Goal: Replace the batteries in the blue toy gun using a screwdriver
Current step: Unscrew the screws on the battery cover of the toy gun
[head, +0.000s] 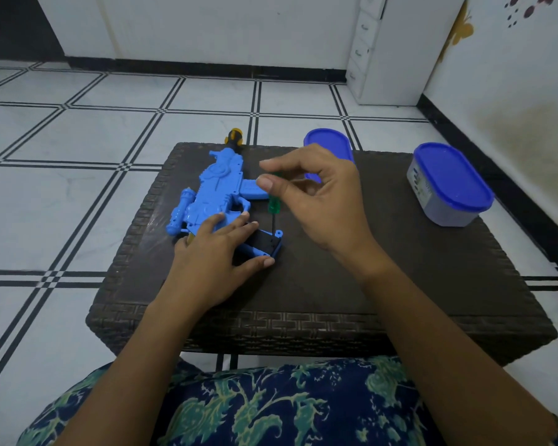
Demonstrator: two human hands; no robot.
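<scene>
Two grips: my left hand (213, 249) presses flat on the blue plastic toy gun (213, 188) (wicker table (368, 284), left edge); right hand (319, 204) pinches a green-handled screwdriver (274, 204) upright.

Toy gun (213, 188): light blue body. Muzzle tip (235, 136): yellow and black. Compartment (264, 239) at the grip: black, blue rim.
Screwdriver (274, 204): translucent green handle, dark shaft.
Table (384, 259): dark brown, woven basket-weave pattern.
Container (445, 214): grey body, blue lid (455, 175). Second lid (327, 143): blue.
Floor (78, 140): white tiles, grid of black double lines.
Garment (271, 407): navy blue, green leaf print.
Wall (529, 59): white, yellow butterfly decal (463, 27).
</scene>
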